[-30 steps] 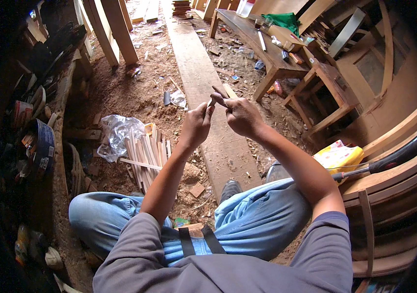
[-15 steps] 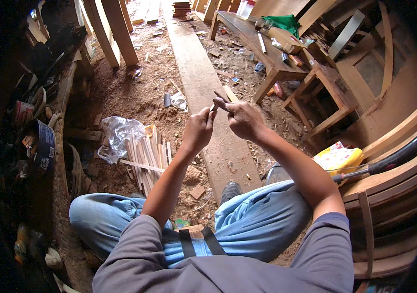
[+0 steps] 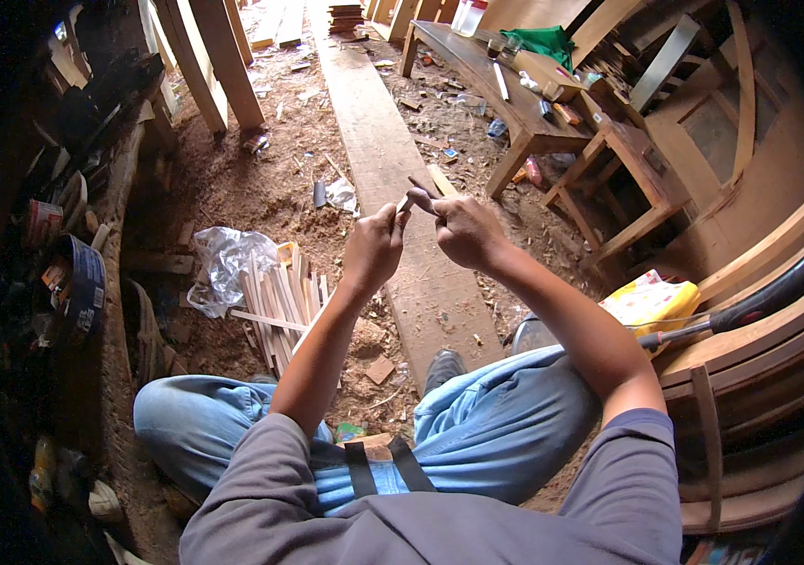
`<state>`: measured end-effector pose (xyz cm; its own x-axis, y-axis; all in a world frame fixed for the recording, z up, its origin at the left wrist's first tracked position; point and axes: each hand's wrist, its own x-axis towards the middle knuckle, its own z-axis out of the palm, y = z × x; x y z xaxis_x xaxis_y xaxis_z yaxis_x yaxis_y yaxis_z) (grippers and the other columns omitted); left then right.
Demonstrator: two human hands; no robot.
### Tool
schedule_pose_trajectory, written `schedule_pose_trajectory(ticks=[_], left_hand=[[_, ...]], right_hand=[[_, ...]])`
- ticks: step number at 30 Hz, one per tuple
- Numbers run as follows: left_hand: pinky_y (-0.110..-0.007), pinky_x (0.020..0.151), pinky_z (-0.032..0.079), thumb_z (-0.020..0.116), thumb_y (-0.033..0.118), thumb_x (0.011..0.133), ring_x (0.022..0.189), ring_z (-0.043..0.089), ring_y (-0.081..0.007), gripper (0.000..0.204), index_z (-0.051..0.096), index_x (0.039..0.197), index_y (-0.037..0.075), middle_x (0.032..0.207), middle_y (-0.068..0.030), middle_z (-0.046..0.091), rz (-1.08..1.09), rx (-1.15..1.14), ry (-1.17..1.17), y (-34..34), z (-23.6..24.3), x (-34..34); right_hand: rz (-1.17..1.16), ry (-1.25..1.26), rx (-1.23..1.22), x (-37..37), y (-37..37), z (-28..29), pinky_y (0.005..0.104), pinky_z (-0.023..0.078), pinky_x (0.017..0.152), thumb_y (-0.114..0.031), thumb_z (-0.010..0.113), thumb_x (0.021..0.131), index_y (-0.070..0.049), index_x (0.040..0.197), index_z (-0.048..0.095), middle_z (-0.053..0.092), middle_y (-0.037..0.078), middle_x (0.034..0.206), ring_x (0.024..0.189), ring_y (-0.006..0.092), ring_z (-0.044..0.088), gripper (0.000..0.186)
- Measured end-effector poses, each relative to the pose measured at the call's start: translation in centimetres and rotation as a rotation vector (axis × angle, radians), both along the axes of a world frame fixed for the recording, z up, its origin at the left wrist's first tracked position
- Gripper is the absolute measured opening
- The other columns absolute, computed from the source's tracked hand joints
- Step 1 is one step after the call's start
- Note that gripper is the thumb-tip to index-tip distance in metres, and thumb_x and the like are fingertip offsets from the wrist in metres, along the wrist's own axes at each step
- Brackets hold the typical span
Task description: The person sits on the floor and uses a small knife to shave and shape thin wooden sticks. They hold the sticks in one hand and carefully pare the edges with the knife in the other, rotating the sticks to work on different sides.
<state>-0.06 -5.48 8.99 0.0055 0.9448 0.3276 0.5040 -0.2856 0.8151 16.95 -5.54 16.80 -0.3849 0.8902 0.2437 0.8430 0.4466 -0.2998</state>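
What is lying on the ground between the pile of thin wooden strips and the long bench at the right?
The head view shows a long wide plank there, with loose scraps beside it; the left hand and right hand hide part.

Pale piece [image 3: 405,201]: left hand [image 3: 374,247] hides part, too small to tell.
Far boards [image 3: 290,24]: ends cut off.
Stick pile [image 3: 271,290]: left arm [image 3: 317,363] hides some.

The brown, debris-strewn floor [image 3: 232,179] stretched toward bright light at the far end, with a long wooden counter [image 3: 466,58] standing on the right.
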Motion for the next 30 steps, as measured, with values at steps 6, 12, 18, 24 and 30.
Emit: schedule_pose_trajectory(ticks=[6,12,18,24,30], left_hand=[[-0.052,0.062,0.048,0.056,0.033,0.1,0.074,0.064,-0.0453,0.027,0.063,0.096,0.007,0.074,-0.0235,0.064,-0.044,-0.038,0.019,-0.2,1.1,-0.4],[-0.052,0.062,0.049,0.055,0.032,0.1,0.073,0.065,-0.0447,0.026,0.063,0.097,0.007,0.076,-0.0234,0.065,-0.032,0.005,0.101,-0.8,2.1,-0.4],[-0.052,0.062,0.05,0.055,0.032,0.1,0.073,0.065,-0.0443,0.027,0.061,0.094,0.006,0.075,-0.0226,0.065,-0.026,0.036,0.135,-0.9,2.5,-0.6],[-0.053,0.062,0.049,0.055,0.032,0.1,0.072,0.065,-0.0445,0.027,0.061,0.093,0.007,0.075,-0.0228,0.065,-0.047,0.028,0.196,-1.0,2.6,-0.7],[-0.051,0.059,0.046,0.057,0.031,0.099,0.07,0.062,-0.0457,0.028,0.06,0.093,0.004,0.072,-0.025,0.061,-0.079,0.037,0.195,-1.3,2.9,-0.7]], right_hand=[[-0.021,-0.039,-0.008,0.1,0.0,0.0,0.0533,0.05,0.068,-0.012,0.053,0.082,-0.002,0.092,0.069,0.066,0.026,0.083,0.076,0.0448,0.065,0.021],[0.015,0.026,0.047,0.0,0.0,0.4,0.0533,0.05,0.068,-0.009,0.052,0.082,-0.002,0.095,0.07,0.065,0.027,0.083,0.077,0.0451,0.065,0.023],[0.01,0.023,0.034,0.0,-0.1,0.6,0.0531,0.05,0.069,-0.008,0.052,0.081,-0.004,0.099,0.07,0.066,0.027,0.085,0.078,0.0449,0.065,0.026],[0.0,-0.029,0.051,-0.1,-0.2,0.8,0.0519,0.051,0.069,-0.008,0.052,0.079,-0.006,0.099,0.071,0.067,0.026,0.085,0.078,0.0435,0.066,0.028],[-0.038,-0.054,0.019,-0.3,-0.6,1.0,0.0518,0.052,0.07,-0.008,0.053,0.076,-0.006,0.099,0.072,0.068,0.026,0.087,0.079,0.0426,0.068,0.031]])
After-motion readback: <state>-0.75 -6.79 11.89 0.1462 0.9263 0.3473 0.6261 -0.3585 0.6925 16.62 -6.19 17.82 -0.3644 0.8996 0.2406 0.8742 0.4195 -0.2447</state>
